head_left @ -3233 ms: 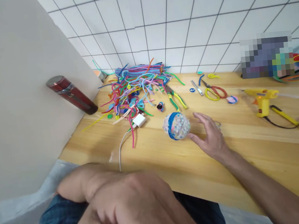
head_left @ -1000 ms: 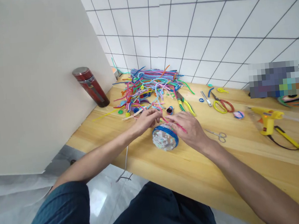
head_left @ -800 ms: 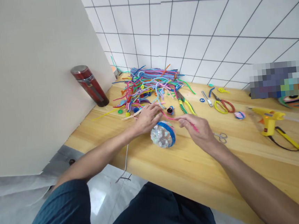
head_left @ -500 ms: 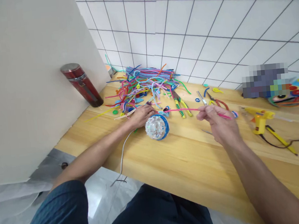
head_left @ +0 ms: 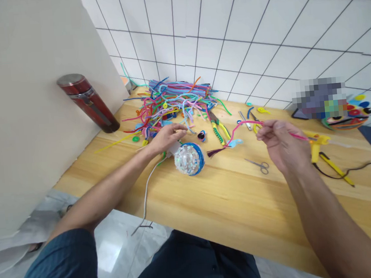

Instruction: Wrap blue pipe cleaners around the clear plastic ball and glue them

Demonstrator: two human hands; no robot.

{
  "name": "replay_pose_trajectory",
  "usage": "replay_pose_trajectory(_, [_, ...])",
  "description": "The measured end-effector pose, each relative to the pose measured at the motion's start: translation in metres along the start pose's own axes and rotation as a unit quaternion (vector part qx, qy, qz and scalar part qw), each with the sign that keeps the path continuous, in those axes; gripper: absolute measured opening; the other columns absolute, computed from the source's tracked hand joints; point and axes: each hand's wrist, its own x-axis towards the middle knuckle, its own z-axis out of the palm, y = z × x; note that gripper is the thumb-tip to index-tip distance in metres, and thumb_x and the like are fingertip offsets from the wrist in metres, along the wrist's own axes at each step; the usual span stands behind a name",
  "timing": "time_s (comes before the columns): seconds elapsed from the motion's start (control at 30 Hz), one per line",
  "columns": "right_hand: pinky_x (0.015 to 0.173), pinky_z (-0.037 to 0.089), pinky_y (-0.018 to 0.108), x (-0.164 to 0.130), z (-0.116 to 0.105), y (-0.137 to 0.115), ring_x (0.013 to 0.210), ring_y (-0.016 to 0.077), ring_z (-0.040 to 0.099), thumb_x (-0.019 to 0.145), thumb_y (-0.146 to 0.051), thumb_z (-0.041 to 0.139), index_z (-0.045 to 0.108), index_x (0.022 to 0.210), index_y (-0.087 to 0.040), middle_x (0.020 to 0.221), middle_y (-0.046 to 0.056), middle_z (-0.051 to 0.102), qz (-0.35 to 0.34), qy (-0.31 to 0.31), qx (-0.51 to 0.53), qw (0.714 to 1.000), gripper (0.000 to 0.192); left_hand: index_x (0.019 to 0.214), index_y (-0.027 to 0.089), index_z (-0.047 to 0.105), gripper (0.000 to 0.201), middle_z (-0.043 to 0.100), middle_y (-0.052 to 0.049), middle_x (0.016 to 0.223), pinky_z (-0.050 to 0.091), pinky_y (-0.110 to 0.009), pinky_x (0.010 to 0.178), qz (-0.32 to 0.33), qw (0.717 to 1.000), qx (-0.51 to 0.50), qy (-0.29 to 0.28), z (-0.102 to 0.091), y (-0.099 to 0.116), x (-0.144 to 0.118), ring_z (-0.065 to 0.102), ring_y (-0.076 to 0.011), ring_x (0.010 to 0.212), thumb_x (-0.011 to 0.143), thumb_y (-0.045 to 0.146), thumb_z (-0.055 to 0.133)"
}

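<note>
- Pink pipe cleaner (head_left: 236,130) hangs above the middle of the tabletop (head_left: 210,197), nearer the back edge than the front; it is pinched in the right hand and curves down to the left, its dark lower tip ending close to the wood, just right of the ball.
- Red flask (head_left: 88,103) stands at the back left corner of the tabletop, against the white board (head_left: 33,104) that closes off the left edge.
- Heap of pipe cleaners (head_left: 172,103) in many colours lies along the back edge, left of centre, below the tiled wall (head_left: 243,25).
- Left hand (head_left: 167,136) rests on the wood at the near fringe of that heap, fingers loosely curled; I cannot tell whether it holds anything.
- White plug (head_left: 174,148) sits just beside the left hand, its cord (head_left: 145,198) running off the front edge.
- Glittery ball (head_left: 189,159) with a blue band lies just right of the plug, touching it, left of the tabletop's centre.
- Pliers (head_left: 219,131) with green and yellow handles lie behind the ball, toward the back edge.
- Small scissors (head_left: 257,165) lie flat near the centre, below the raised right hand.
- Right hand (head_left: 281,141) is lifted over the tabletop right of centre, thumb and fingers closed narrowly on the pink pipe cleaner, whose other end sticks out to the right.
- Yellow glue gun (head_left: 315,142) stands just right of that hand, its black cable trailing toward the right edge.
</note>
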Motion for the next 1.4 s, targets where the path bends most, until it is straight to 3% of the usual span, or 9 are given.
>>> replay_pose_trajectory(0.2, [0.068, 0.059, 0.029, 0.009, 0.061, -0.024, 0.072, 0.0157, 0.072, 0.087, -0.06, 0.085, 0.079, 0.09, -0.023, 0.08, 0.002, 0.077, -0.028, -0.082, -0.022, 0.996, 0.038, 0.137, 0.024, 0.07, 0.062, 0.067, -0.01, 0.149, 0.053, -0.042, 0.109, 0.093, 0.989, -0.076, -0.087, 0.016, 0.049, 0.02, 0.065, -0.0288, 0.132, 0.083, 0.051, 0.083])
replay_pose_trajectory(0.33, [0.069, 0.06, 0.031, 0.014, 0.087, -0.04, 0.073, 0.0164, 0.071, 0.089, -0.064, 0.081, 0.078, 0.09, -0.025, 0.081, 0.002, 0.077, -0.055, -0.1, -0.032, 0.993, 0.039, 0.114, 0.017, 0.075, 0.039, 0.076, -0.007, 0.108, 0.055, -0.034, 0.091, 0.124, 0.973, -0.114, -0.159, 0.04, 0.061, 0.042, 0.07, -0.0207, 0.1, 0.091, 0.048, 0.074])
replay_pose_trajectory(0.6, [0.068, 0.059, 0.031, 0.024, 0.051, -0.037, 0.074, 0.0168, 0.071, 0.091, -0.056, 0.081, 0.074, 0.099, -0.025, 0.08, 0.001, 0.074, -0.05, -0.036, -0.031, 0.998, 0.033, 0.075, 0.016, 0.062, 0.045, 0.057, 0.004, 0.067, 0.035, -0.021, 0.055, 0.084, 0.974, -0.157, -0.144, 0.015, 0.056, 0.057, 0.049, -0.0074, 0.058, 0.082, 0.055, 0.084])
replay_pose_trajectory(0.8, [0.065, 0.059, 0.03, 0.009, 0.058, -0.023, 0.068, 0.0144, 0.066, 0.07, -0.056, 0.096, 0.075, 0.113, -0.029, 0.081, -0.004, 0.071, 0.047, -0.101, -0.016, 0.994, 0.055, 0.07, 0.016, 0.062, 0.075, 0.052, 0.002, 0.059, 0.027, -0.021, 0.042, -0.003, 0.948, -0.24, -0.211, 0.017, 0.108, 0.041, 0.04, -0.0054, 0.044, 0.084, 0.09, 0.065])
replay_pose_trajectory(0.93, [0.065, 0.058, 0.032, -0.012, 0.066, -0.015, 0.066, 0.0168, 0.066, 0.08, -0.067, 0.087, 0.076, 0.086, -0.023, 0.072, 0.0, 0.072, 0.026, -0.102, -0.055, 0.993, 0.046, 0.076, 0.018, 0.061, 0.082, 0.05, 0.002, 0.057, 0.027, -0.023, 0.037, -0.077, 0.911, -0.287, -0.287, 0.038, 0.145, 0.024, 0.038, -0.0073, 0.038, 0.093, 0.094, 0.038])
replay_pose_trajectory(1.03, [0.061, 0.056, 0.029, -0.024, 0.057, -0.018, 0.06, 0.0151, 0.064, 0.087, -0.064, 0.082, 0.075, 0.073, -0.022, 0.065, 0.001, 0.071, 0.003, -0.03, -0.122, 0.992, 0.046, 0.089, 0.018, 0.066, 0.08, 0.069, -0.005, 0.079, 0.053, -0.028, 0.056, -0.04, 0.943, -0.231, -0.238, 0.048, 0.155, 0.005, 0.064, -0.0151, 0.063, 0.099, 0.088, 0.028])
replay_pose_trajectory(1.17, [0.052, 0.052, 0.027, -0.04, 0.044, -0.032, 0.051, 0.0136, 0.06, 0.086, -0.059, 0.083, 0.077, 0.07, -0.022, 0.06, 0.0, 0.07, 0.012, 0.005, -0.213, 0.977, 0.041, 0.118, 0.02, 0.067, 0.064, 0.072, -0.014, 0.129, 0.059, -0.043, 0.098, 0.108, 0.993, 0.003, -0.056, 0.062, 0.148, -0.028, 0.07, -0.03, 0.116, 0.089, 0.077, 0.069])
replay_pose_trajectory(1.27, [0.05, 0.05, 0.027, -0.052, 0.043, -0.036, 0.049, 0.0133, 0.06, 0.087, -0.061, 0.081, 0.074, 0.063, -0.022, 0.057, 0.001, 0.069, 0.012, 0.002, -0.237, 0.972, 0.047, 0.124, 0.017, 0.066, 0.055, 0.074, -0.017, 0.124, 0.06, -0.045, 0.093, 0.143, 0.98, 0.138, -0.017, 0.079, 0.141, -0.044, 0.073, -0.0324, 0.109, 0.087, 0.055, 0.082])
replay_pose_trajectory(1.4, [0.049, 0.048, 0.025, -0.063, 0.043, -0.036, 0.048, 0.0124, 0.059, 0.087, -0.07, 0.077, 0.072, 0.063, -0.021, 0.056, 0.002, 0.068, 0.035, -0.024, -0.214, 0.976, 0.055, 0.116, 0.019, 0.071, 0.019, 0.08, -0.008, 0.103, 0.057, -0.033, 0.081, 0.136, 0.983, 0.099, -0.075, 0.093, 0.139, -0.049, 0.075, -0.0217, 0.088, 0.102, 0.027, 0.06])
